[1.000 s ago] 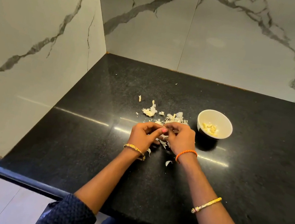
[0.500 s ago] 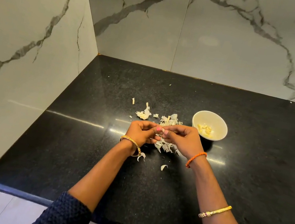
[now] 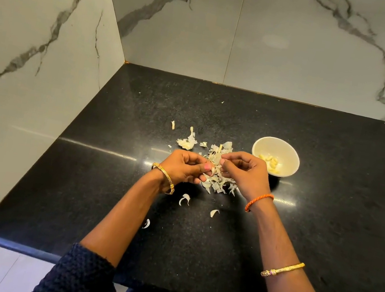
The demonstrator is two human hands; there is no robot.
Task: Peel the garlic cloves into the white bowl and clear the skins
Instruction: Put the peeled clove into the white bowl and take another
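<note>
Nearest the counter edge (image 3: 15,242), three stray skins lie on the black top: one by the left forearm (image 3: 146,223), two more just short of the hands (image 3: 184,199) and (image 3: 214,212).

Above the main heap of skins (image 3: 216,185), both hands meet. The left hand (image 3: 184,166) curls its fingers round a clove (image 3: 212,169), pinching it between thumb and fingertips; only a pale sliver shows, so its long axis cannot be told for sure. The right hand (image 3: 246,172) curls too, its thumb and forefinger nipping at the clove's top end, seemingly on a flap of skin. The clove sits between the two sets of fingertips, touching both, just above the heap.

The coming move turns on this: the bowl (image 3: 275,156) stands just beyond and to the right of the right hand, near its knuckles, well apart from the left. So once bare, the clove most likely goes over by the right hand, a short reach up and right.

In the bowl lie several peeled cloves (image 3: 271,162). Further left, more skins (image 3: 187,142) are scattered, one small bit (image 3: 172,124) apart.

No brand, label or writing can be read anywhere.
</note>
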